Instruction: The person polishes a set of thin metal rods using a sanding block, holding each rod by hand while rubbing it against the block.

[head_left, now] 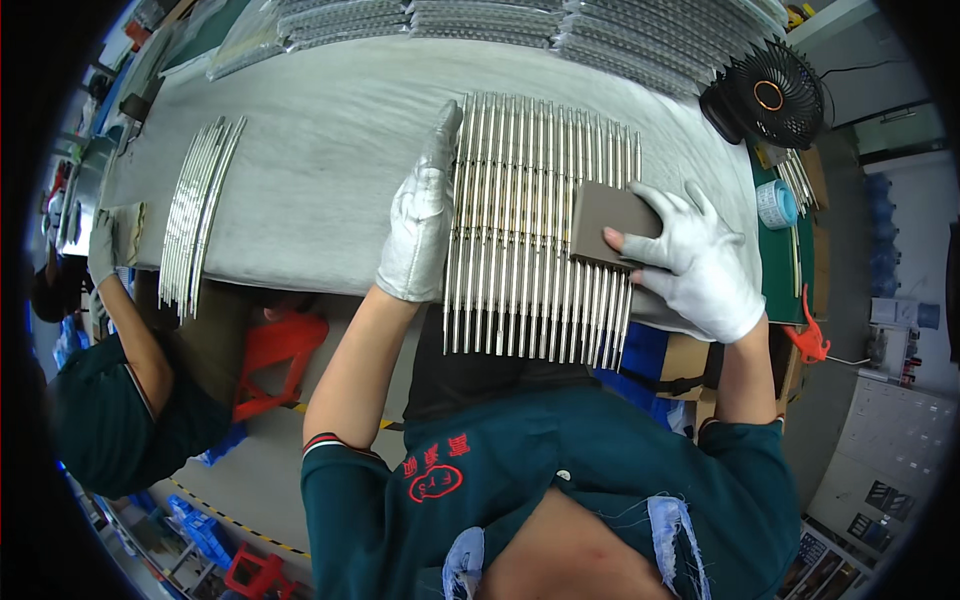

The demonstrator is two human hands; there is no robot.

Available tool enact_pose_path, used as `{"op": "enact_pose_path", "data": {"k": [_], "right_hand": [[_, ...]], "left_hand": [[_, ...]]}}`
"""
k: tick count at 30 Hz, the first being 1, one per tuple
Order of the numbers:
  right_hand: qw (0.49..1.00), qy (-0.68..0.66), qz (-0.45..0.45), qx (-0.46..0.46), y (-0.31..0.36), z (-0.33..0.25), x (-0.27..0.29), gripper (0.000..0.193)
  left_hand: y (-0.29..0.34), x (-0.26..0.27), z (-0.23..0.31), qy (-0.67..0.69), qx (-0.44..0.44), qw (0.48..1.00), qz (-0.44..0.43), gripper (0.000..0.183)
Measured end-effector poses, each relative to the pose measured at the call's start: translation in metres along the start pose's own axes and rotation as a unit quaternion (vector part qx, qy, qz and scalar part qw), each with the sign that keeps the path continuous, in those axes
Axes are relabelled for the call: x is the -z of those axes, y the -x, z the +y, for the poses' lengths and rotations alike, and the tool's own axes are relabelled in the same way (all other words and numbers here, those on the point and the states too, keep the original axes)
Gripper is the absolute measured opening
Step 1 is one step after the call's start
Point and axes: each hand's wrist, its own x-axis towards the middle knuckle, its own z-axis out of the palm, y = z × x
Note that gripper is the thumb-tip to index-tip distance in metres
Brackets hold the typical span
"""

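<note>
A row of slim, shiny metal rods (520, 290) lies side by side across the cloth-covered table, their near ends jutting past its front edge. Along the row's left side rests my left hand (418, 225) in a pale glove, fingers stretched out straight against the outermost rod. My right hand (700, 265), gloved with a bare thumb tip showing, grips a flat grey-brown block (603, 215) that looks like a sanding sponge. The block sits on top of the rods at the right part of the row. Brownish marks show across the rods' middle.
More metal rods (205, 205) lie farther left, overhanging the edge. Stacked clear plastic packs (480, 25) line the back. A black fan (770, 95) and a blue-and-white roll (777, 205) stand right, near a red air gun (810, 335). A co-worker (130, 400) sits at left.
</note>
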Motion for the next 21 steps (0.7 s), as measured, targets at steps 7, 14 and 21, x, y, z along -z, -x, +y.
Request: {"op": "enact_pose_path", "data": {"k": [7, 14, 21], "right_hand": [[0.989, 0.025, 0.137, 0.048, -0.052, -0.055, -0.021, 0.042], [0.998, -0.004, 0.058, 0.012, -0.011, -0.019, -0.008, 0.049], [0.989, 0.046, 0.114, 0.08, -0.064, -0.055, -0.021, 0.041]], "left_hand": [[0.001, -0.01, 0.007, 0.008, 0.013, 1.0, 0.015, 0.064], [0.004, -0.003, 0.004, 0.024, 0.0, 1.0, -0.015, 0.079], [-0.001, -0.011, 0.012, 0.063, 0.036, 0.997, 0.006, 0.08]]}}
